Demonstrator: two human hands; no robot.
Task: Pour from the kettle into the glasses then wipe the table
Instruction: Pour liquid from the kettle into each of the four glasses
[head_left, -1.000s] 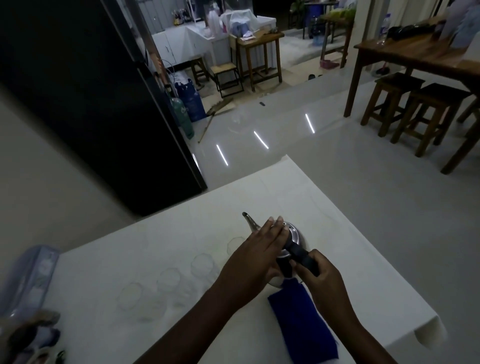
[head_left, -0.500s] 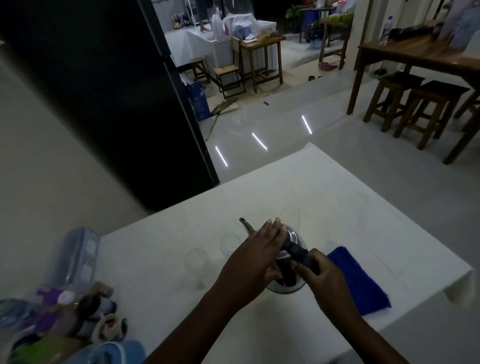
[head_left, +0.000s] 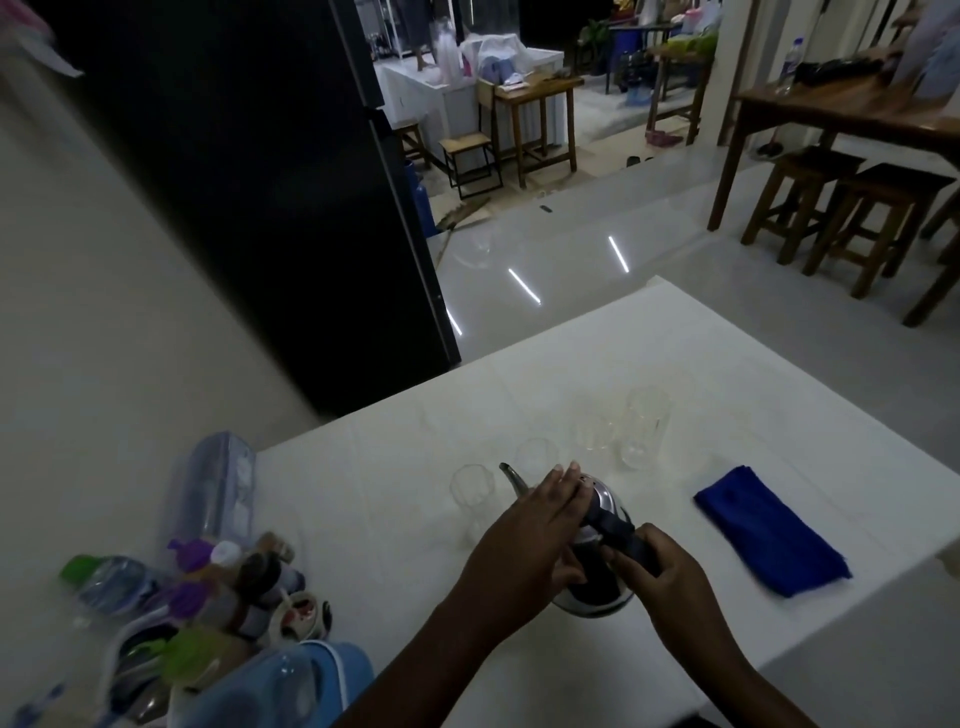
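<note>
A shiny metal kettle (head_left: 602, 506) with a thin spout pointing left stands on the white table (head_left: 727, 374). My right hand (head_left: 660, 566) grips its black handle. My left hand (head_left: 524, 540) lies flat over the kettle's lid, fingers together. Several clear glasses stand in a loose row beyond the kettle: one (head_left: 470, 491) just left of the spout, one (head_left: 535, 457) behind it, and taller ones (head_left: 644, 431) further right. A folded blue cloth (head_left: 769, 530) lies on the table to the right of the kettle.
A clutter of bottles and jars (head_left: 223, 582) and a blue-lidded container (head_left: 291, 680) fill the table's near left corner. A black fridge (head_left: 249, 182) stands behind. Wooden stools (head_left: 857, 218) and a wooden table (head_left: 841, 109) stand far right across the tiled floor.
The view has swung left, bringing more glasses and the bottle clutter into view. Both hands stay on the kettle in the same grip; the kettle remains on the table.
</note>
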